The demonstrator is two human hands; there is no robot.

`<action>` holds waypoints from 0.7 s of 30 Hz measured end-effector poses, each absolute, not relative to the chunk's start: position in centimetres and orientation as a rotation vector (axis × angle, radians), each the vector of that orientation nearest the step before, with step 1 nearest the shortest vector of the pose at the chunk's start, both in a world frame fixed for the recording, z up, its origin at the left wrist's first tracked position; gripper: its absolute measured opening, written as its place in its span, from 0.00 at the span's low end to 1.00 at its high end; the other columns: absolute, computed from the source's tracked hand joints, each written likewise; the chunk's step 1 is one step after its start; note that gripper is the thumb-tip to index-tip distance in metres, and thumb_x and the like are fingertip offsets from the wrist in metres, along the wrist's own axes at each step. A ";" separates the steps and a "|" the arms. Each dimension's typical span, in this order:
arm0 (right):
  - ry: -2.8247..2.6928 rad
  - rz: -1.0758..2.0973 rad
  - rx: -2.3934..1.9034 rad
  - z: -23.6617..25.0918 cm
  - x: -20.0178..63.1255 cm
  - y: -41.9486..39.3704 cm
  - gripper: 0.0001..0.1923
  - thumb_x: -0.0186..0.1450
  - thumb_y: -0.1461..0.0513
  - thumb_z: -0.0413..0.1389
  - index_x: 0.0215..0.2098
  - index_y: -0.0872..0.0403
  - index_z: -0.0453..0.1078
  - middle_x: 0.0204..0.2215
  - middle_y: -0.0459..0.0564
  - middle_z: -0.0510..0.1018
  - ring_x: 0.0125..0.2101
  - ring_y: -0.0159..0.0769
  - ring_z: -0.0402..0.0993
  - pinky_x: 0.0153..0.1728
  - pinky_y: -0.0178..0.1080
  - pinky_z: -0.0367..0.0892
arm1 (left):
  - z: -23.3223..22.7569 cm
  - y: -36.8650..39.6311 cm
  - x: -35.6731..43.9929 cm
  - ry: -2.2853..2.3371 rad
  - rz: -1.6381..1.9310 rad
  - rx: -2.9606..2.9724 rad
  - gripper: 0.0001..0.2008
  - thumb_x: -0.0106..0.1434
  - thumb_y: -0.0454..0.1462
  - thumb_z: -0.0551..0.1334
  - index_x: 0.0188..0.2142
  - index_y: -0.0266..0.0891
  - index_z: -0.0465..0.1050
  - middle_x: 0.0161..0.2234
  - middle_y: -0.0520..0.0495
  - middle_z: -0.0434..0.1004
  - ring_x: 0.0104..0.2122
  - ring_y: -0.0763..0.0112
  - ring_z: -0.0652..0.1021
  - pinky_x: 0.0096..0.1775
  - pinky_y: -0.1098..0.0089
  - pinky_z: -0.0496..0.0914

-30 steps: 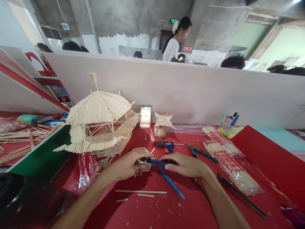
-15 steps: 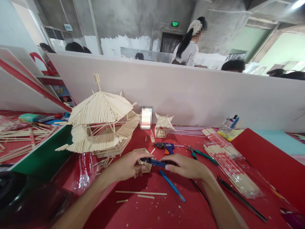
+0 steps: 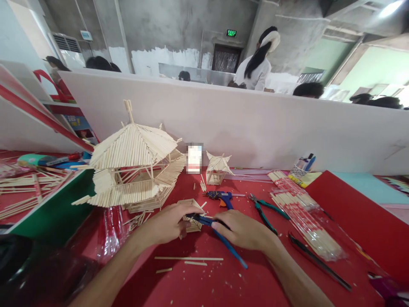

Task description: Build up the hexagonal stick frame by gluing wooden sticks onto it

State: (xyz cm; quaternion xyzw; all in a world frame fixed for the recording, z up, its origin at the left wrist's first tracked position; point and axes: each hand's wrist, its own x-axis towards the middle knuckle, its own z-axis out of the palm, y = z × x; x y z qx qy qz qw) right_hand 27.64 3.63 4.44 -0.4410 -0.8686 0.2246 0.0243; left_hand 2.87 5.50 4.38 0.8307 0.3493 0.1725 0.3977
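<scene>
Between my hands is a slim blue tool with a dark end [image 3: 206, 220]; its exact kind is hard to make out. Its dark end is under the fingers of my left hand [image 3: 174, 219], which are closed around it. Closed on the blue end is my right hand [image 3: 241, 228]. Just beneath my left hand sits a small frame of light wooden sticks [image 3: 195, 226], partly covered. A blue pen [image 3: 231, 249] lies on the red tabletop below my right hand. Loose sticks [image 3: 188, 258] lie nearer to me.
A large stick pavilion [image 3: 134, 166] stands at left, and a small one [image 3: 217, 168] further back. Near my right hand are a glue gun [image 3: 220, 197] and green-handled cutters [image 3: 266, 209]. Bagged sticks [image 3: 306, 224] and black tweezers [image 3: 319, 262] lie at right. A white partition [image 3: 255, 128] borders the back.
My right hand has shifted slightly left along the blue tool, covering more of it. My left hand stays nearly in place. Behind the partition, a person in white has turned.
</scene>
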 end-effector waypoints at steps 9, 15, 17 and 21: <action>-2.806 0.432 -1.402 3.7 26.5 2.7 0.24 0.76 0.55 0.37 0.41 0.56 0.72 0.35 0.57 0.82 0.33 0.45 0.78 0.35 0.40 0.60 | 4.1 5.5 2.7 0.888 0.342 2.124 0.25 0.55 0.25 0.54 0.49 0.44 0.75 0.33 0.51 0.77 0.30 0.69 0.75 0.33 0.73 0.66; -2.816 0.402 -1.401 3.4 26.0 2.3 0.24 0.76 0.57 0.36 0.41 0.57 0.73 0.35 0.56 0.82 0.34 0.44 0.79 0.33 0.39 0.58 | 3.4 5.7 2.4 0.903 0.301 2.109 0.29 0.52 0.25 0.54 0.52 0.44 0.74 0.35 0.50 0.77 0.28 0.70 0.75 0.31 0.73 0.65; -2.804 0.405 -1.406 3.3 25.8 2.2 0.25 0.76 0.57 0.35 0.41 0.57 0.73 0.36 0.57 0.82 0.35 0.43 0.78 0.33 0.39 0.58 | 3.3 5.8 2.2 0.913 0.301 2.118 0.30 0.51 0.25 0.54 0.52 0.45 0.74 0.34 0.51 0.77 0.28 0.69 0.75 0.31 0.73 0.65; -2.798 0.431 -1.427 3.2 25.8 2.1 0.26 0.76 0.57 0.35 0.42 0.57 0.74 0.37 0.56 0.82 0.35 0.41 0.78 0.34 0.38 0.60 | 3.3 5.8 1.9 0.902 0.292 2.145 0.30 0.51 0.25 0.54 0.53 0.45 0.73 0.33 0.51 0.78 0.29 0.68 0.76 0.31 0.73 0.65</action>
